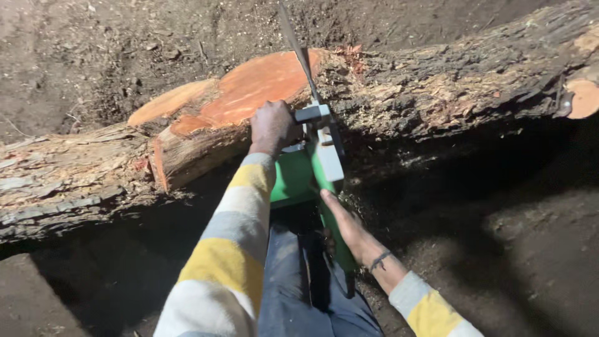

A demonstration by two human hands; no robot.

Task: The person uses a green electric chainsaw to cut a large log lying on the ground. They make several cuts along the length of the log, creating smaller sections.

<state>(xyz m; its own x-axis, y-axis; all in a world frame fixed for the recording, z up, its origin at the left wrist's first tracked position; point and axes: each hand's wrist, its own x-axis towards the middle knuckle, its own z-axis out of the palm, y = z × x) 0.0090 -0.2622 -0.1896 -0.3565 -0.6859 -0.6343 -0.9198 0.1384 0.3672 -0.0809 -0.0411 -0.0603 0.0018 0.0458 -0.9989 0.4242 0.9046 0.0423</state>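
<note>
A green and grey chainsaw (315,168) is held against a thick, rough-barked log (437,93). Its thin bar (298,53) stands on edge over the log, next to a smooth orange-red cut face (249,87). My left hand (272,126) is clenched on the saw's front handle, right by the cut face. My right hand (346,228) grips the green rear handle lower down, with a dark band at its wrist. Both sleeves are striped yellow, white and grey.
A second length of pale, split log (62,178) lies to the left. Dark loose soil (93,50) with sawdust surrounds the logs. A round cut branch stub (583,98) shows at the right edge. My blue-trousered legs (293,287) are below the saw.
</note>
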